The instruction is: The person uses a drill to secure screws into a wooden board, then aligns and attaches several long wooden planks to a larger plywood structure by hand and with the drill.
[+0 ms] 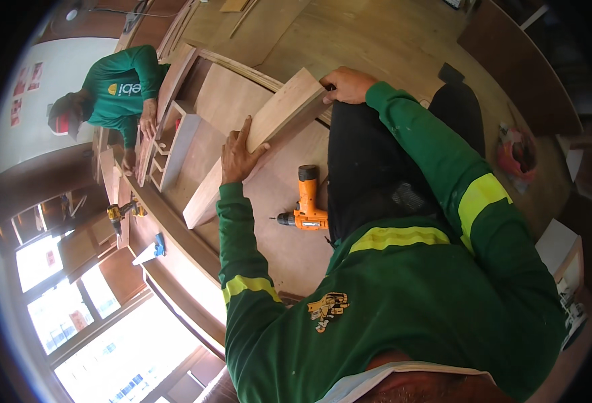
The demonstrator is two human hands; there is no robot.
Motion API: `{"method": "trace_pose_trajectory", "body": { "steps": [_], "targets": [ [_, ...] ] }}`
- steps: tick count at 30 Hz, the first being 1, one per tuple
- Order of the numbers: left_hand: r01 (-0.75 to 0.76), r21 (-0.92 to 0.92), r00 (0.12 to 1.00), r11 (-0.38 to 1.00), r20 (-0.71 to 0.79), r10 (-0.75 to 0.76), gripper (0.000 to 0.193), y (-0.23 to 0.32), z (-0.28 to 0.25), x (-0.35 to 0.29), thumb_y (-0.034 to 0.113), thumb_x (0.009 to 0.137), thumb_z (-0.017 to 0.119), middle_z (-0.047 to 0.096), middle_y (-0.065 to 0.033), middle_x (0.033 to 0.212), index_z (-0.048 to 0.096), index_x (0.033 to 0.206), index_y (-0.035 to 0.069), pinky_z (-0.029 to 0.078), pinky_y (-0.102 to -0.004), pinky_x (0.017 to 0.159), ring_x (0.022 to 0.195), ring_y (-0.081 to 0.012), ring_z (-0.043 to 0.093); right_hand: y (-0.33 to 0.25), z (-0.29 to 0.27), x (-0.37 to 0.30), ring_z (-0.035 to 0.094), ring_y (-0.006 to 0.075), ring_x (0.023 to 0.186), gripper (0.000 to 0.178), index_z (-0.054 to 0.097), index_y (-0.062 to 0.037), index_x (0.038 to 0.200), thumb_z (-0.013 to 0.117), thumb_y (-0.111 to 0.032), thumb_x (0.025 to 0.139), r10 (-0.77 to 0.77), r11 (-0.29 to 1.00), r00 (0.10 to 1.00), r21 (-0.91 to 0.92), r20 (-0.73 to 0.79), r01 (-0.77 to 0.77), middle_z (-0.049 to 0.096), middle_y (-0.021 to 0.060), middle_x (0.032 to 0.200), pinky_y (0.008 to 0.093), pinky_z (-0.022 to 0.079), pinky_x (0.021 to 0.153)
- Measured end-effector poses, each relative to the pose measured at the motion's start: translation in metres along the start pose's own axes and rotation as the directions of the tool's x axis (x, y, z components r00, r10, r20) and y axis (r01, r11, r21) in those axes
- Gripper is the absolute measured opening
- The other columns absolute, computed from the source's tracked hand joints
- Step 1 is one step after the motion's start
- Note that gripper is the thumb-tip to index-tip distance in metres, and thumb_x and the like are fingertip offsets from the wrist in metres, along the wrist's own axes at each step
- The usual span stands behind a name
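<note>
Board (288, 111) touches both hands (242, 158); shirt (403, 302) bears emblem (327, 309).

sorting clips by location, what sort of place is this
Likely a carpentry workshop, though possibly a room being fitted out: a long wooden piece, an orange drill and a yellow-and-black drill are in view.

A long wooden plank (284, 107) is touched by the left grip (241, 154), its fingers spread across the wood, while one end is held by the right grip (351, 85). An orange drill (307, 209) is laid on a brown panel (286, 258), beside the dark trousers (376, 168); a wooden board (174, 86) is touched by a co-worker (116, 88) in green
</note>
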State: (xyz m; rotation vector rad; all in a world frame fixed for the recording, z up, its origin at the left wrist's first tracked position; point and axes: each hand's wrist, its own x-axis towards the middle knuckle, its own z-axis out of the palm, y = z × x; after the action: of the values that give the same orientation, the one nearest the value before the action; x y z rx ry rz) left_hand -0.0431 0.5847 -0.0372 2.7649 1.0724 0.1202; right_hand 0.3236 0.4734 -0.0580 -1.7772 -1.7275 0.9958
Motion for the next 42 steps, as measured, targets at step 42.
{"method": "trace_pose_trajectory", "body": {
  "steps": [42],
  "targets": [
    [-0.242,0.118,0.965,0.963,-0.074,0.252,0.065,0.005,0.004,-0.003,0.044,0.094,0.067,0.052,-0.0279,0.131,0.048,0.154,0.030,0.041,-0.0535,0.105,0.120,-0.0424,0.052,-0.016,0.005,0.012,0.066,0.0110,0.070,0.033,0.072,0.0059,0.103,0.070,-0.027,0.097,0.301,0.761,0.953,0.596,0.027,-0.257,0.065,0.0032,0.078,0.0252,0.055,0.063]
  ]
}}
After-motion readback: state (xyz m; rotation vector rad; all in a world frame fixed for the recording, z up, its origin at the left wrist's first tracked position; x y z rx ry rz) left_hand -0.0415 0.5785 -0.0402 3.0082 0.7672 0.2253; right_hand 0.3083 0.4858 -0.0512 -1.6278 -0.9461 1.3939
